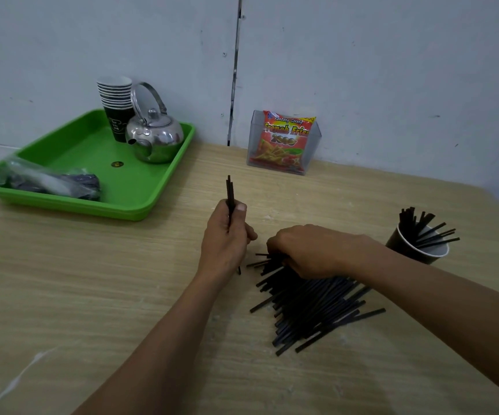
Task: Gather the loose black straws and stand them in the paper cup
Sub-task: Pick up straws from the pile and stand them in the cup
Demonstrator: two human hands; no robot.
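Note:
A pile of loose black straws (311, 307) lies on the wooden table, right of centre. My left hand (225, 235) grips a small upright bundle of black straws (229, 190), whose tips rise above my thumb. My right hand (311, 250) rests on the far end of the pile with its fingers curled down into the straws; whether it pinches any is hidden. A dark paper cup (416, 250) with a white inside stands at the right, with several black straws (422, 226) leaning in it.
A green tray (92, 163) at the back left carries a stack of paper cups (116, 106), a steel kettle (154, 133) and a plastic bag of black items (50, 181). A clear holder with a snack packet (284, 142) stands against the wall.

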